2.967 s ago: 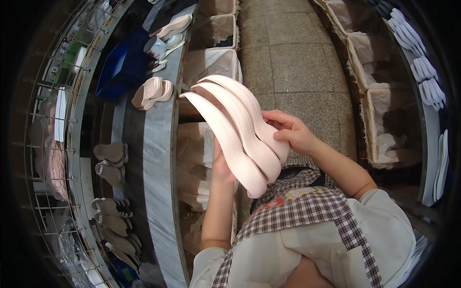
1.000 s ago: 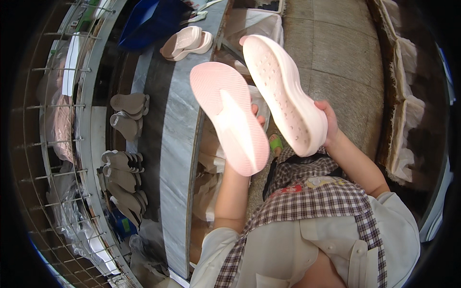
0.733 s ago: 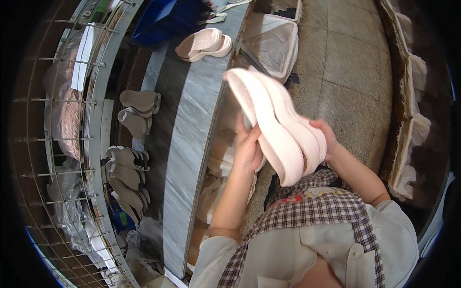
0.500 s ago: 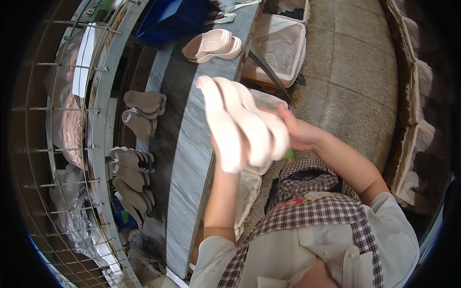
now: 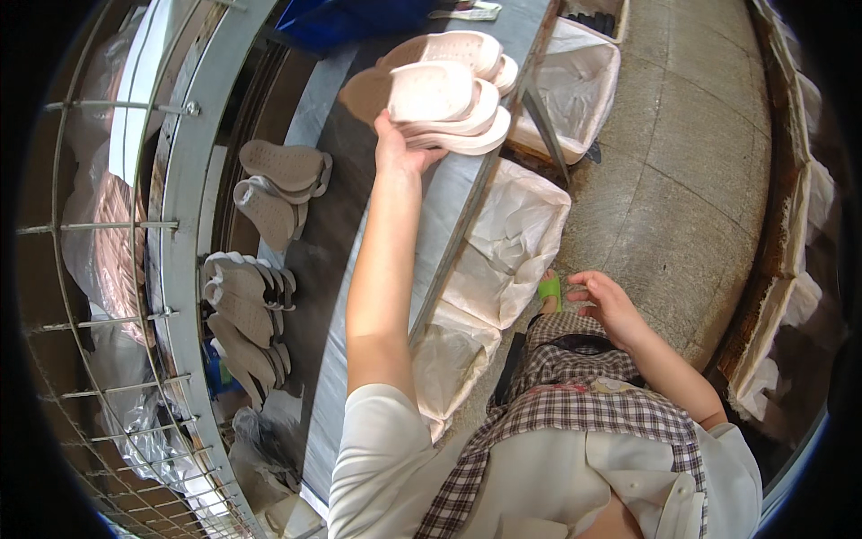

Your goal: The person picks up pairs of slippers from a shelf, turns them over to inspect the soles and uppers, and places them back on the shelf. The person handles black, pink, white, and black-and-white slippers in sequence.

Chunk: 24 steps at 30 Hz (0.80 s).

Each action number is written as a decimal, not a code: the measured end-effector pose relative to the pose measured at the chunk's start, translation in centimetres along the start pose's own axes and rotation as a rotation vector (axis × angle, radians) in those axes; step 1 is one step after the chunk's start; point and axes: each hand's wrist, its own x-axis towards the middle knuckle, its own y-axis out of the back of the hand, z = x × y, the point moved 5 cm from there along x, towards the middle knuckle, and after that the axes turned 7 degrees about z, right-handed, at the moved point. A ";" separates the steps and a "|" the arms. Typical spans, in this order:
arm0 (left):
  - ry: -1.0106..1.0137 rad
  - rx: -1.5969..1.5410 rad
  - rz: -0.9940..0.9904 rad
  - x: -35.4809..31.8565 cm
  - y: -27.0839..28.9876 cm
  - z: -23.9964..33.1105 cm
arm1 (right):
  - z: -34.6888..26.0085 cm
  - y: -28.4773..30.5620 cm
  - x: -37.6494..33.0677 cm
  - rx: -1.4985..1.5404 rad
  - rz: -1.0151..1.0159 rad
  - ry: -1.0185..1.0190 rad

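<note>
Your left hand [image 5: 401, 151] clasps stacked pale soles [image 5: 435, 94] far along the grey bench [image 5: 440, 208]; your right hand [image 5: 611, 305], loosely parted, hovers above stone floor [image 5: 682, 180].

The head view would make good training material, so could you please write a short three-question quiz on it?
1. Which hand grips the nearer stack of pale pink, foot-shaped soles?
2. True or false: the right hand also touches those soles.
3. Choose: in the picture, the white-lined rectangular bins are (a) left of, (b) right of or (c) on top of the grey marbled counter.

Key: 1. The left hand. 2. False. 3. b.
</note>
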 end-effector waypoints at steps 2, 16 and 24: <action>-0.023 0.041 0.149 0.8 2.6 0.2 | 0.9 -0.5 0.5 -0.004 -0.013 -0.036; -0.356 -0.248 0.640 6.6 23.0 11.4 | 2.5 -0.3 3.6 -0.086 0.115 -0.113; -0.117 -0.240 0.338 -13.5 20.2 -2.5 | -0.3 -5.6 5.9 -0.225 -0.148 0.024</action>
